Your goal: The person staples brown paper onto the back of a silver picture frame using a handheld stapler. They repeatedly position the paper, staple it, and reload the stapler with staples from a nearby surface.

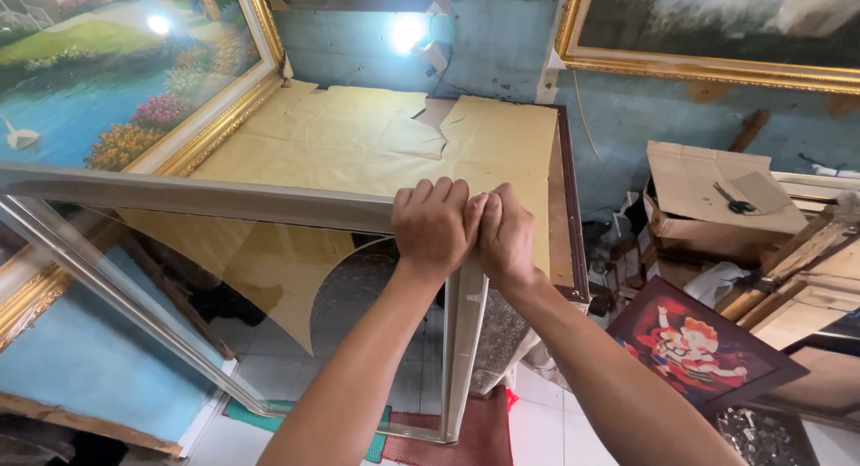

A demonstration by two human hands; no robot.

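Both my hands grip the top right corner of a pale, silvery picture frame [179, 195] that stands upright in front of me, with glass in it. My left hand [434, 226] wraps over the top rail at the corner. My right hand [506, 235] presses against it, closed over the corner where the right upright [463, 340] meets the rail. Through the glass I see torn tan backing paper [269, 269] and the tiled floor.
Behind the frame leans a board covered in tan paper [376, 139]. A gold-framed landscape painting [116, 72] leans at left, another gold frame [717, 36] hangs top right. A cardboard box with scissors [717, 197] and a dark-framed red picture [699, 345] sit at right.
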